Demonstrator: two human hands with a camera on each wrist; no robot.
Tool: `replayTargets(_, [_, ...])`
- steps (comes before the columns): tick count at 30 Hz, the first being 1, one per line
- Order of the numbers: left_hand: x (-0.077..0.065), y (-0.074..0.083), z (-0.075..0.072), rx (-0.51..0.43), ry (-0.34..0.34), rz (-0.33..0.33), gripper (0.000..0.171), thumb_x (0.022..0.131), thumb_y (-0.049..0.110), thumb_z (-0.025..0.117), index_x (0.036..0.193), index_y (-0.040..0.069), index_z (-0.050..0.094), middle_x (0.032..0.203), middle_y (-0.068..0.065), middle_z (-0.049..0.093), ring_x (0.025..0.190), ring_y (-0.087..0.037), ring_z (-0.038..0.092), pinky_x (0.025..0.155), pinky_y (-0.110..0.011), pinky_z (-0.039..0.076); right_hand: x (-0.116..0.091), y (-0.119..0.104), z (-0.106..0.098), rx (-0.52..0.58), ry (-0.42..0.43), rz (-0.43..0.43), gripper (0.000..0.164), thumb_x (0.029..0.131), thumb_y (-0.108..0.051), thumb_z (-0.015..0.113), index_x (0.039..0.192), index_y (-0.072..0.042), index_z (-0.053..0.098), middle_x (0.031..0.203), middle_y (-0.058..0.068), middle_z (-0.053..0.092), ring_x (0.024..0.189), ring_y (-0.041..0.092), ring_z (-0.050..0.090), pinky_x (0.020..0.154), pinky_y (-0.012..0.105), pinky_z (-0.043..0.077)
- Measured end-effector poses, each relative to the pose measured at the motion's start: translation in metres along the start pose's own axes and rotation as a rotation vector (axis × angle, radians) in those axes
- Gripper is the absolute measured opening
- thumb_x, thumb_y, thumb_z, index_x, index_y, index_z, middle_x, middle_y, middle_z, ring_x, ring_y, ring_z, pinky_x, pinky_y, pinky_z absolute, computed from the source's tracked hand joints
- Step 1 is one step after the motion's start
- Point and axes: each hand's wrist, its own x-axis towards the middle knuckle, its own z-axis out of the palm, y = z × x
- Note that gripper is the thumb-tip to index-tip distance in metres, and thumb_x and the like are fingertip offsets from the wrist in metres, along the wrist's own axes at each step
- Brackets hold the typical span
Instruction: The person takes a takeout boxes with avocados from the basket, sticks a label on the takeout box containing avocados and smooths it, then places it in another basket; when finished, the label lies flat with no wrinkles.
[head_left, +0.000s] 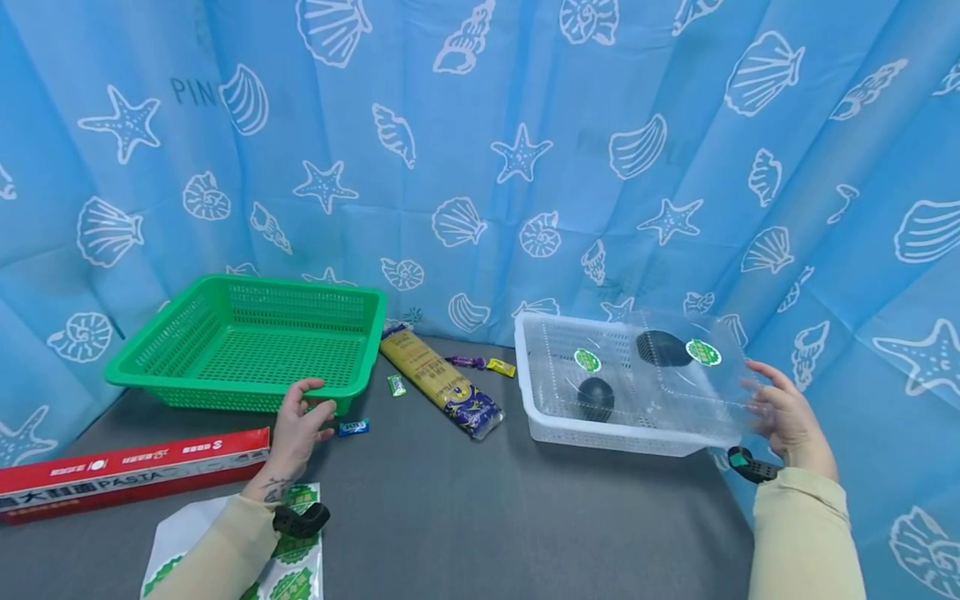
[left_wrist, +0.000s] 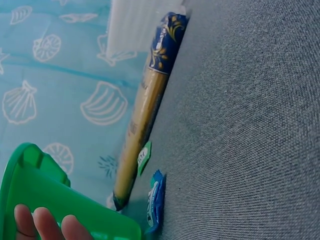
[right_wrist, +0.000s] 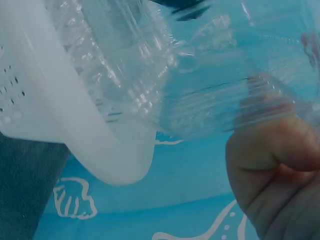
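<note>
On the right, my right hand (head_left: 787,417) grips the edge of a clear plastic box (head_left: 720,392), which is tilted over the right part of a white basket (head_left: 637,439). The box bears a round green sticker (head_left: 703,352), and a dark oval item (head_left: 663,348) shows through it. Thumb and box edge meet in the right wrist view, where the clear plastic (right_wrist: 200,95) overlaps the basket rim (right_wrist: 120,165). A second dark oval item (head_left: 596,398) lies in the basket under clear plastic. My left hand (head_left: 296,425) is at the near right corner of a green basket (head_left: 247,396), fingers loosely bent.
A pasta packet (head_left: 442,379) lies between the baskets. Small wrapped candies, a blue one (head_left: 354,427), green one (head_left: 397,385) and yellow one (head_left: 501,367), lie around it. A red pasta box (head_left: 135,471) and sticker sheet (head_left: 296,575) lie at left. A shell-print curtain (head_left: 480,167) hangs behind.
</note>
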Motion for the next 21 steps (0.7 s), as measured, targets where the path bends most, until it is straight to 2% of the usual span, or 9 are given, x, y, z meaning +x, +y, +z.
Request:
replayTargets(7, [0.0, 0.002, 0.001, 0.054, 0.007, -0.041, 0.043, 0.084, 0.015, 0.051, 0.123, 0.009, 0.033, 0.089, -0.003, 0.048, 0.077, -0.016, 0.051, 0.065, -0.039, 0.05, 0.011, 0.004, -0.003, -0.089, 0.037, 0.062, 0.05, 0.083, -0.001, 0.033, 0.12, -0.033, 0.042, 0.095, -0.017, 0.047, 0.054, 0.009, 0.041, 0.036, 0.024, 0.032])
replayTargets(13, [-0.001, 0.002, 0.002, 0.044, 0.002, -0.028, 0.043, 0.085, 0.012, 0.05, 0.123, 0.007, 0.031, 0.091, -0.007, 0.046, 0.077, -0.02, 0.051, 0.065, -0.037, 0.049, 0.017, 0.007, -0.001, -0.178, 0.068, 0.114, 0.054, 0.083, -0.003, 0.03, 0.128, -0.033, 0.037, 0.103, -0.012, 0.042, 0.045, 0.008, 0.034, 0.036, 0.028, 0.03])
replayTargets(19, [0.0, 0.001, 0.003, 0.038, 0.012, -0.016, 0.04, 0.085, 0.009, 0.049, 0.122, 0.006, 0.032, 0.09, -0.007, 0.046, 0.076, -0.017, 0.051, 0.063, -0.035, 0.05, 0.021, 0.009, -0.001, -0.188, 0.092, 0.118, 0.051, 0.084, -0.005, 0.03, 0.124, -0.035, 0.041, 0.105, -0.011, 0.043, 0.047, 0.008, 0.037, 0.036, 0.028, 0.031])
replayTargets(21, [0.0, 0.002, 0.003, 0.037, 0.015, -0.012, 0.04, 0.085, 0.008, 0.049, 0.122, 0.006, 0.032, 0.09, -0.007, 0.046, 0.075, -0.015, 0.051, 0.063, -0.035, 0.05, 0.025, 0.012, -0.002, -0.234, 0.109, 0.13, 0.045, 0.087, -0.013, 0.037, 0.125, -0.038, 0.039, 0.112, -0.009, 0.041, 0.057, 0.009, 0.041, 0.041, 0.027, 0.034])
